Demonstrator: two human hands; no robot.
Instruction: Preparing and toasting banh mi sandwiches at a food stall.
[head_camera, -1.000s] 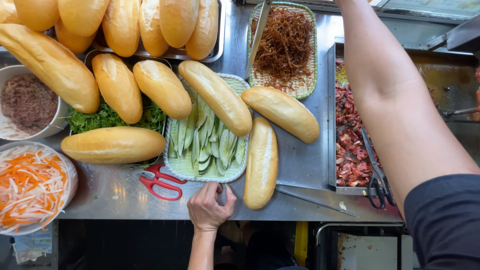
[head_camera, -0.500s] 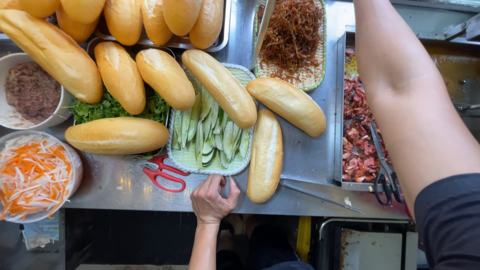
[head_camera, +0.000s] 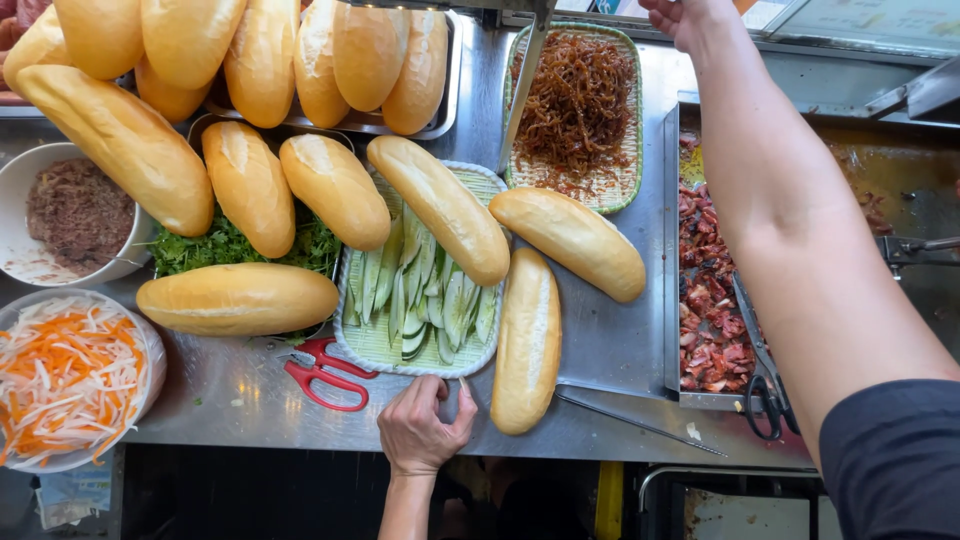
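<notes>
Rests the left hand (head_camera: 420, 432) on the steel counter (head_camera: 600, 345) at 6 o'clock, palm down, fingers loosely bent, thumb spread aside, nothing pinched. Touches or nearly touches, with the fingertips, the near rim of the white cucumber basket (head_camera: 352, 340); cannot tell which. Has the red scissors (head_camera: 322, 374) just beside at 9 o'clock of that hand, and one upright-lying baguette (head_camera: 527, 340) just beside at 2 o'clock.

Stretches the right arm across the tray of red meat (head_camera: 668, 250) toward 1 o'clock. Shows only part of the right hand (head_camera: 688, 16) at the top edge, near the far corner of the green basket of brown shredded meat (head_camera: 637, 120); cannot tell whether spread or closed on anything.

Reads, as a judgement, like a far reach with the near hand bracing at the counter edge; no bread opened or filled yet.

Calls, for any move back, for lifting the forearm clear of the meat tray and the black scissors (head_camera: 766, 402) at its near corner. Calls, for picking up bread, for a short shift of the left hand toward 2 o'clock, past the thin tongs (head_camera: 640, 425).
</notes>
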